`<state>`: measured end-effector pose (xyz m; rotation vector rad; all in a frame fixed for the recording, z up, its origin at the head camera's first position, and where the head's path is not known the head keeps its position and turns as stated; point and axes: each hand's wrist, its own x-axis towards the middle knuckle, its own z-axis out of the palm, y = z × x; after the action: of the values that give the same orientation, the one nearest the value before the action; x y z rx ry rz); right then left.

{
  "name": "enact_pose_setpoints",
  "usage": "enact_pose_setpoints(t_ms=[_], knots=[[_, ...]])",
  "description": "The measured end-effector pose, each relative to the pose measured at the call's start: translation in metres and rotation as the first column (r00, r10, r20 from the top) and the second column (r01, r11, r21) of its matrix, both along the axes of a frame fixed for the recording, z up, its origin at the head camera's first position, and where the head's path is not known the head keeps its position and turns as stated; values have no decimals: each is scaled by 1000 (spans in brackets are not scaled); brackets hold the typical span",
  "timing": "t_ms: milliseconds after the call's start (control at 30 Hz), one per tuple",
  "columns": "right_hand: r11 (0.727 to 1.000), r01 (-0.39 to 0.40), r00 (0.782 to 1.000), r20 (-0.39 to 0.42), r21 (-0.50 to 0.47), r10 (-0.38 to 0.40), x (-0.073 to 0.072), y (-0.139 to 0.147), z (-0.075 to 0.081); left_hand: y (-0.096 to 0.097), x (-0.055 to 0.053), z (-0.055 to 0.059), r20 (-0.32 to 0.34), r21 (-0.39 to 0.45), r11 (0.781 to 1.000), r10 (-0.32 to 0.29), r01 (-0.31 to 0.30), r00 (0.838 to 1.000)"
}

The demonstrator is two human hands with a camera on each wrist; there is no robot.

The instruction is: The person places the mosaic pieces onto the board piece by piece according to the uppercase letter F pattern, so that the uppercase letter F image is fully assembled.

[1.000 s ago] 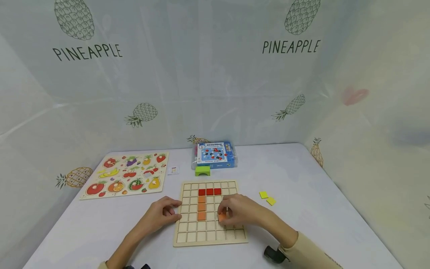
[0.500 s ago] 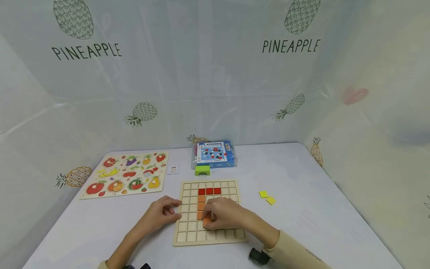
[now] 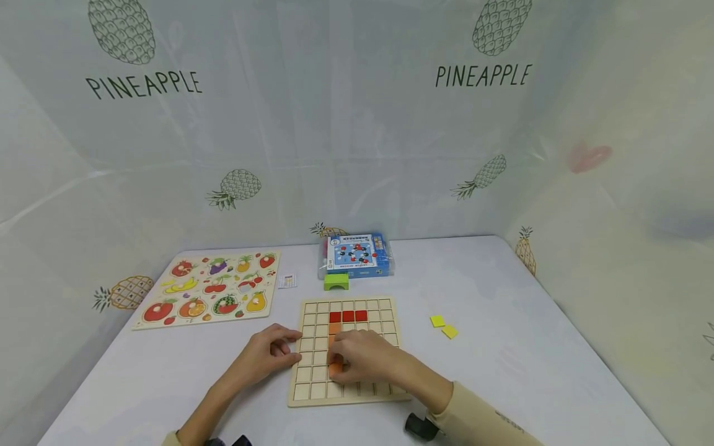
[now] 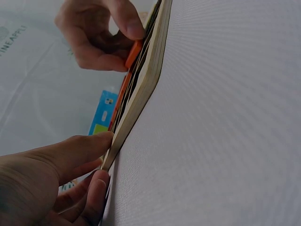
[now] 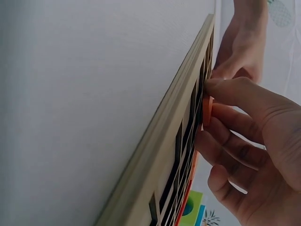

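Note:
A wooden grid board lies on the table in front of me. My right hand pinches an orange square tile between thumb and fingers, low over the board. That tile sits at the lower end of a column of orange tiles, partly covered by the fingers; whether it lies flat in its cell I cannot tell. Three red tiles form a row above the column. The thumb and a finger of my left hand touch the board's left edge, with the fingers relaxed.
Two yellow tiles lie right of the board. Behind it stand a green arch block and a blue boxed set. A fruit puzzle board and a small card are at the back left.
My right hand has carried the orange tile leftward across the board, from the right of the orange column to its lower end. The left hand has stayed at the edge.

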<state>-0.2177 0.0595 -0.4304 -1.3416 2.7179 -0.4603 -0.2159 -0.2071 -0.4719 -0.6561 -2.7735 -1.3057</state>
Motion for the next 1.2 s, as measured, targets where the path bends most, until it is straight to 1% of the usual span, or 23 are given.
enact_pose_setpoints(t_ms=[333,567,700,900,1100,1200], knots=[[1000,2,1000,-20,3,-2,-3,-2,-3,0,-3,-1,-30,-6,1000,-2,1,1000],[1000,0,1000,-16,12,0,-3,0,0,1,-4,1,14,-19,1000,18,-18,1000],[1000,21,1000,-1,10,-21,-3,6,4,1,-4,1,11,-20,1000,10,-10,1000],[994,109,993,37,-12,-108,-5,28,11,0,-2,1,12,-18,1000,7,-7,1000],[980,194,980,63,-48,-191,-12,66,14,0,-1,1,17,-20,1000,7,-7,1000],[971,230,973,48,-68,-227,-14,87,14,-1,-1,0,23,-23,1000,12,-12,1000]])
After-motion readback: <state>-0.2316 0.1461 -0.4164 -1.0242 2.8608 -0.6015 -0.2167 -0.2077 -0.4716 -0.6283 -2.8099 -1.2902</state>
